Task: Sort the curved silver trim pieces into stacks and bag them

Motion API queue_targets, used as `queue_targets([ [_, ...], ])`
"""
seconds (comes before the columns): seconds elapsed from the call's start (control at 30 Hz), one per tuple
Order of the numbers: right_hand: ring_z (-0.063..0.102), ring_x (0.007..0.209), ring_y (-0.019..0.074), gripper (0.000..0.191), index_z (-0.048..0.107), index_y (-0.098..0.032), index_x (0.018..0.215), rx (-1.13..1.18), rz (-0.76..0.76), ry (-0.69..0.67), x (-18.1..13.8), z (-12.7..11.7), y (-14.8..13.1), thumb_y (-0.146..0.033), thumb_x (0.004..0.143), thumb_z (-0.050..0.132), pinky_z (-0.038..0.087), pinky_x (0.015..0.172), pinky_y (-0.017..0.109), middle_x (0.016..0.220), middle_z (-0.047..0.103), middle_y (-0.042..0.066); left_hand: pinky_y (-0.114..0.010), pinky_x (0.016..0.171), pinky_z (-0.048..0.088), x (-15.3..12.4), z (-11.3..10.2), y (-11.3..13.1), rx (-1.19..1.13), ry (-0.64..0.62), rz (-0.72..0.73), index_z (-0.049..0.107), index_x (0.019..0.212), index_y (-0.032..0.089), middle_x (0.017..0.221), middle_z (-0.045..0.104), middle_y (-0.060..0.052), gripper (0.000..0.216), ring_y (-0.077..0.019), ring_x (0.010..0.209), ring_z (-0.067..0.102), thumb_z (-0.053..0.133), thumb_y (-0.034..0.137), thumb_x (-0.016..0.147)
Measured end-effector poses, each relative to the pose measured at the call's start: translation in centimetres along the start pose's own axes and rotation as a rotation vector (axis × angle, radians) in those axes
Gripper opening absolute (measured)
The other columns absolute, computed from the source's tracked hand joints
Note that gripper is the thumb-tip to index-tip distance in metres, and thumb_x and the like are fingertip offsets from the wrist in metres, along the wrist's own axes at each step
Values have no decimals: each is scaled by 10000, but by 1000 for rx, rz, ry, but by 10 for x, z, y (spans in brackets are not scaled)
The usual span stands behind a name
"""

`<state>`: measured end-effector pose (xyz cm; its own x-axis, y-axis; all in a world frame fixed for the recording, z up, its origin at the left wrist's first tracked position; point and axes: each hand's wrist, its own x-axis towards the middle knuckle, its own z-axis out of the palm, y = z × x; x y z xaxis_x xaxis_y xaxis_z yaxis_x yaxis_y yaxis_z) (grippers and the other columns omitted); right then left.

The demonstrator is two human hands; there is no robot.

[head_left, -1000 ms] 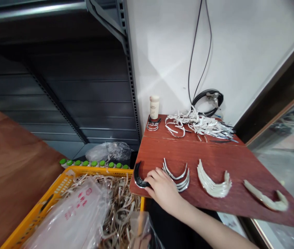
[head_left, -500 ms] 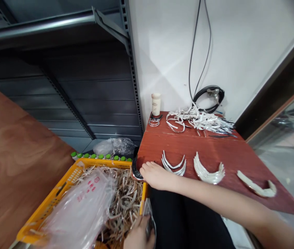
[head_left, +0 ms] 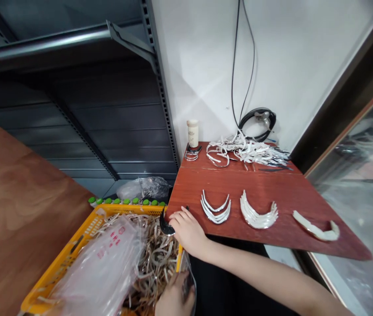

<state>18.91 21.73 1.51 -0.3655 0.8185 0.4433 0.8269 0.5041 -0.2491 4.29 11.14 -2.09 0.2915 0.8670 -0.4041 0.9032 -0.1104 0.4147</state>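
My right hand (head_left: 188,230) reaches in from the right to the near left corner of a red-brown table. Its fingers are closed on a bundle of black curved strips (head_left: 165,224), which overlaps the table's corner and the basket rim. Below it, my left hand (head_left: 175,296) grips a clear plastic bag (head_left: 192,289) with something dark in it, beside the basket. On the table (head_left: 212,177) lie three groups of pale curved strips: a thin set (head_left: 215,215), a thicker stack (head_left: 258,216) and a single-looking piece (head_left: 318,230).
A yellow basket (head_left: 64,245) holds many tangled strips (head_left: 156,252) and printed clear bags (head_left: 103,263). Loose white strips (head_left: 248,149), a cream bottle (head_left: 193,134) and a coiled black cable (head_left: 257,125) sit at the table's back. Grey shelving (head_left: 74,41) stands left, green-capped bottles (head_left: 126,201) behind the basket.
My right hand has drawn the black strips off the table corner, slightly toward me and over the basket rim. My left hand stays by the bag. The view has turned slightly right.
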Motion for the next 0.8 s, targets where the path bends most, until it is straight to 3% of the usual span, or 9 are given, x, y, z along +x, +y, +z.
queue_targets([
  [0.07, 534, 1100, 201, 129, 593, -151, 1008, -14, -49, -3, -2, -4, 0, -113, 931, 497, 269, 1171, 434, 1133, 627, 69, -214, 912, 461, 0, 0, 0, -10, 4, -4, 575, 1250, 288, 1303, 622, -14, 408, -136, 1136, 623, 440, 271, 865],
  [0.2, 560, 886, 192, 183, 579, -136, 955, -86, -247, -80, -17, -32, -10, -95, 956, 401, 280, 1138, 435, 893, 625, 51, -217, 891, 466, 3, 5, -5, -34, 10, -21, 583, 1237, 314, 1293, 635, -2, 394, -146, 1132, 627, 437, 285, 872],
  [0.33, 546, 781, 192, 154, 587, -148, 931, -92, -434, -229, -55, -60, -24, -167, 952, 436, 438, 856, 332, 819, 625, 53, -269, 818, 503, 5, 13, -13, -52, -7, -83, 667, 1110, 245, 1050, 740, -67, 324, -223, 1000, 690, 491, 355, 861],
  [0.43, 543, 668, 185, 148, 604, -158, 949, -126, -416, -373, -93, -63, -22, -165, 931, 457, 437, 754, 325, 759, 657, 47, -254, 860, 500, 6, 11, -14, -108, -7, -17, 643, 1174, 241, 1170, 706, -65, 379, -211, 1062, 666, 559, 300, 810],
  [0.57, 575, 577, 177, 172, 619, -150, 1025, -149, -432, -497, -126, -59, -11, -147, 886, 518, 438, 702, 330, 701, 696, 42, -214, 1009, 429, 5, 2, -14, -213, -3, 180, 632, 1217, 238, 1272, 656, -29, 448, -145, 1197, 588, 463, 163, 809],
  [0.7, 611, 525, 186, 341, 590, -109, 1171, -132, -426, -589, -128, -73, -15, -250, 860, 608, 405, 566, 332, 669, 712, 55, -261, 1100, 375, 1, 1, -19, -185, 41, 179, 500, 1387, 198, 1454, 508, -65, 579, -158, 1320, 493, 382, 116, 826],
  [0.8, 624, 513, 202, 310, 618, -125, 1070, -112, -329, -660, -119, -85, -28, -319, 832, 658, 361, 484, 325, 662, 705, 55, -247, 1030, 451, -7, 7, -16, -93, 70, 175, 380, 1466, 233, 1531, 400, -53, 688, -172, 1284, 534, 345, 64, 801],
])
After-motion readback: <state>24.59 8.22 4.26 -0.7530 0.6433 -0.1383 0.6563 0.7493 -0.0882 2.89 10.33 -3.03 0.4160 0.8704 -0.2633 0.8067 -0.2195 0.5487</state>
